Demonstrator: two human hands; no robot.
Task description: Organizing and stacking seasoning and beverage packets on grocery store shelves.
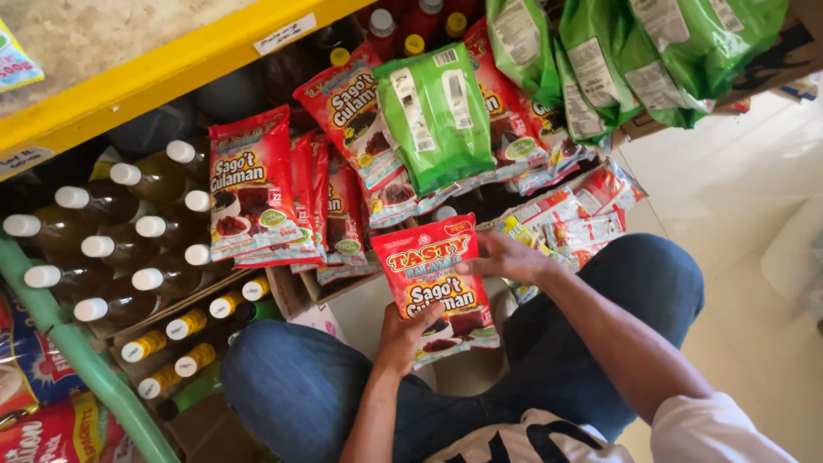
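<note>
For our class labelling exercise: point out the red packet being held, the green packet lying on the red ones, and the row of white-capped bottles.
red packet [433,279], head view, middle of its front.
green packet [435,116], head view, centre of its back.
white-capped bottles [116,249], head view, a bottle's dark body.

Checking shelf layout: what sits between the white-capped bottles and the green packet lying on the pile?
In the head view, red packets stand between the white-capped bottles and the green packet.
</note>
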